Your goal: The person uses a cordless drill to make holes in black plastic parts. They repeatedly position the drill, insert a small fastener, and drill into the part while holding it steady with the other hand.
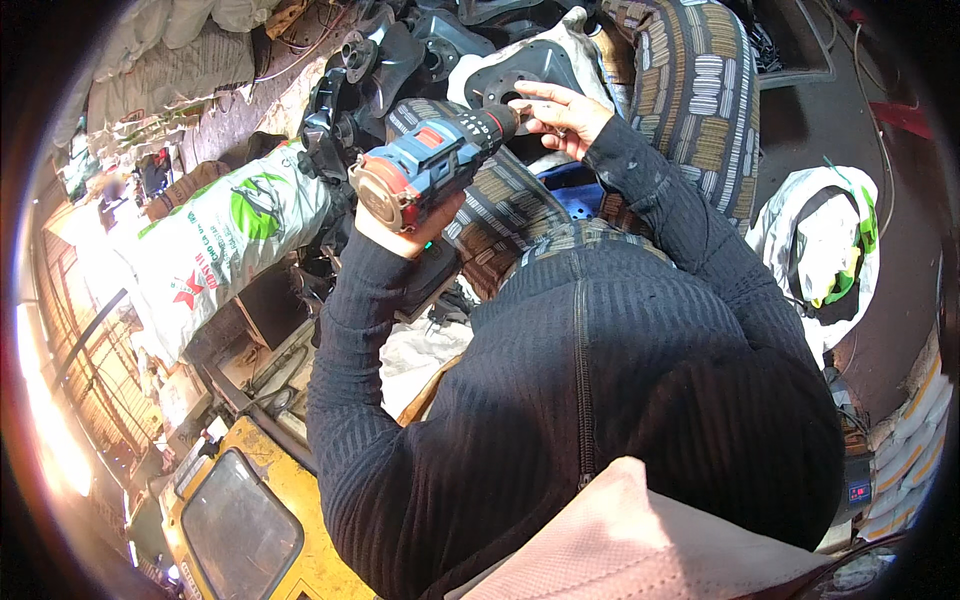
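Observation:
My left hand (pixel 412 238) is wrapped round the handle of a blue and red cordless drill (pixel 425 165), whose chuck points up and to the right. Just off the chuck, my right hand (pixel 565 118) has its fingers bunched near the tip, some of them stretched out. Something small seems to sit between them, too small to make out. Beyond both hands lies a dark flanged part (pixel 520 70) with round holes, on whitish material between my patterned trouser legs (pixel 690 90). Part of it is hidden by my right hand.
Several black flanged parts (pixel 375 55) are heaped at the far left. A white and green printed sack (pixel 235 225) lies left of the drill. At right stands an open white bag (pixel 865 200). A yellow machine panel (pixel 315 535) is at lower left, and stacked sacks (pixel 915 450) at lower right.

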Action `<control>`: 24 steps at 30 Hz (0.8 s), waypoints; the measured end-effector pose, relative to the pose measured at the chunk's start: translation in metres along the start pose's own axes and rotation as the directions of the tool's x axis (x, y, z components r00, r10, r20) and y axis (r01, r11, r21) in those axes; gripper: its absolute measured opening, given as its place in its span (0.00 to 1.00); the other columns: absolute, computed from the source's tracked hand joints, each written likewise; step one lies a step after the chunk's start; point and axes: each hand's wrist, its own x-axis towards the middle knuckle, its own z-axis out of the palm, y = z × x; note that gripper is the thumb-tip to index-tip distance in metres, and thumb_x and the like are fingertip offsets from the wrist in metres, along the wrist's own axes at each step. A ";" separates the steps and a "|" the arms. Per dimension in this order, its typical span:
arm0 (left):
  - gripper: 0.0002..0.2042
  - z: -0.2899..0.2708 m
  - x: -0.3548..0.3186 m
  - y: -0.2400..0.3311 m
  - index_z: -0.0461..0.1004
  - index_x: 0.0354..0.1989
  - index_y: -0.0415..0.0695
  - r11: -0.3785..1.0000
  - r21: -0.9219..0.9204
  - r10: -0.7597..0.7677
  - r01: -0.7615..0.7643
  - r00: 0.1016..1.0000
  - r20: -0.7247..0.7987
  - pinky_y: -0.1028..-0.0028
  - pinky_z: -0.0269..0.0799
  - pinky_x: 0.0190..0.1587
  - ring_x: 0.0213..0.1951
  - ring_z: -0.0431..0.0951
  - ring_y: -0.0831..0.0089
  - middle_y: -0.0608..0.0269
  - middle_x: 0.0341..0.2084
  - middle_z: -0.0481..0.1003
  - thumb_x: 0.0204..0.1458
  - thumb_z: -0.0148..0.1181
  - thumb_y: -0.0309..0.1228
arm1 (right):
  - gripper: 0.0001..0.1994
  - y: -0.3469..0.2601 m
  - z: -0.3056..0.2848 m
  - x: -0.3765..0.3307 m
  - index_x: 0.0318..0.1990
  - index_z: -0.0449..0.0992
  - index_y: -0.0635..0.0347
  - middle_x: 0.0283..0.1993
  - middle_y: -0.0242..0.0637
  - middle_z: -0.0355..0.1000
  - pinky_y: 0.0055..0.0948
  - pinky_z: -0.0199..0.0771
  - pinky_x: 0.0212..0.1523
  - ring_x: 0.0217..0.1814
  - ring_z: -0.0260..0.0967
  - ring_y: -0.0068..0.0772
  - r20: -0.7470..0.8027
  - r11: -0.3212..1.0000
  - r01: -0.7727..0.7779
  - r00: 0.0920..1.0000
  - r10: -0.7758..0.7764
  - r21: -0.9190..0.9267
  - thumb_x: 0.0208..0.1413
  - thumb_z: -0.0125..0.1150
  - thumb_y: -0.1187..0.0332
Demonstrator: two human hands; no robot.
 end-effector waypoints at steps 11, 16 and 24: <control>0.18 -0.004 -0.010 -0.016 0.72 0.44 0.43 0.915 -0.196 -0.312 0.353 0.926 0.212 0.71 0.72 0.42 0.38 0.76 0.68 0.60 0.37 0.75 0.43 0.66 0.33 | 0.34 0.001 0.000 -0.002 0.66 0.48 0.53 0.59 0.47 0.60 0.16 0.72 0.33 0.38 0.68 0.21 0.170 0.994 -0.068 0.984 0.052 0.088 0.51 0.53 0.79; 0.18 -0.002 -0.010 -0.018 0.72 0.43 0.43 0.898 -0.134 -0.379 0.418 0.893 0.242 0.72 0.70 0.39 0.35 0.75 0.70 0.61 0.36 0.74 0.43 0.66 0.32 | 0.35 0.004 -0.006 0.002 0.66 0.47 0.54 0.57 0.47 0.63 0.12 0.65 0.24 0.36 0.66 0.18 0.172 0.997 -0.073 0.982 0.078 -0.033 0.49 0.52 0.80; 0.19 -0.007 -0.010 -0.015 0.72 0.43 0.42 0.888 -0.288 -0.291 0.358 0.924 0.249 0.73 0.70 0.35 0.31 0.74 0.73 0.62 0.32 0.75 0.40 0.67 0.29 | 0.37 0.004 -0.004 0.001 0.66 0.46 0.54 0.54 0.51 0.64 0.12 0.63 0.20 0.34 0.67 0.21 0.165 0.995 -0.064 0.983 0.077 -0.079 0.46 0.49 0.81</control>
